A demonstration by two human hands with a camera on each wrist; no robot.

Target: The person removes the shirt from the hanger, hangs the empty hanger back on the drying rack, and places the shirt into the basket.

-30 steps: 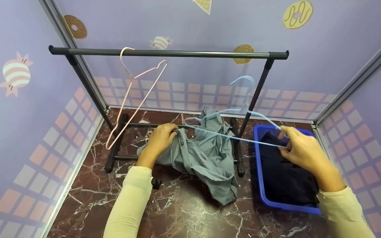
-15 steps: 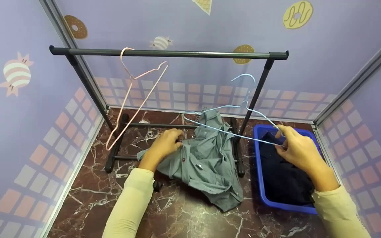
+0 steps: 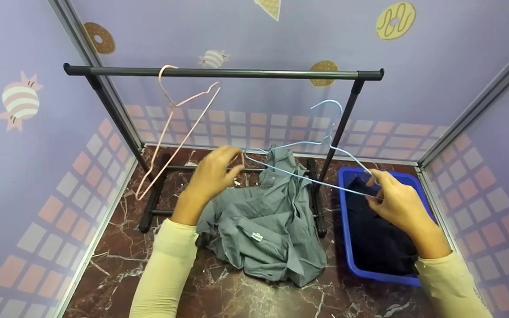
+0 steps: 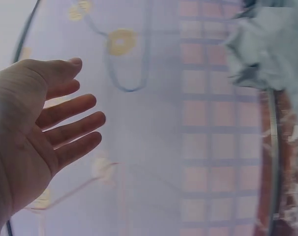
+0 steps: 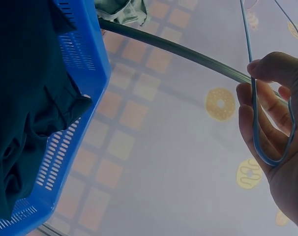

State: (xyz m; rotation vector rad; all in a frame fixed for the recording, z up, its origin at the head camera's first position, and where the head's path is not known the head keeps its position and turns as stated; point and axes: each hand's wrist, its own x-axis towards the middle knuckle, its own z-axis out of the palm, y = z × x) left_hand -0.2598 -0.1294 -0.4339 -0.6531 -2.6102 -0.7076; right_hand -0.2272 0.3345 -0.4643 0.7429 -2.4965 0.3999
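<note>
My right hand (image 3: 398, 198) grips one end of a light blue clothes hanger (image 3: 298, 174), with the thumb and fingers pinching its wire in the right wrist view. The hanger is off the rail, its hook (image 3: 332, 104) pointing up. My left hand (image 3: 214, 174) is raised near the hanger's other end. Its fingers (image 4: 75, 132) are spread and hold nothing in the left wrist view, the hanger's loop a short way off. Below the hands a grey-green shirt (image 3: 276, 212) lies crumpled on the floor and across the rack's base, a white label (image 3: 257, 237) showing.
A pink hanger (image 3: 192, 126) hangs at the left of the black rack's rail (image 3: 254, 73). On the right, a blue plastic basket (image 3: 347, 247) holds dark clothing (image 3: 378, 234). Patterned walls enclose the back and both sides.
My left hand has let go of the shirt and lifted up toward the hanger's left end. The shirt has dropped and spread lower, its label now showing. My right hand barely shifts.
</note>
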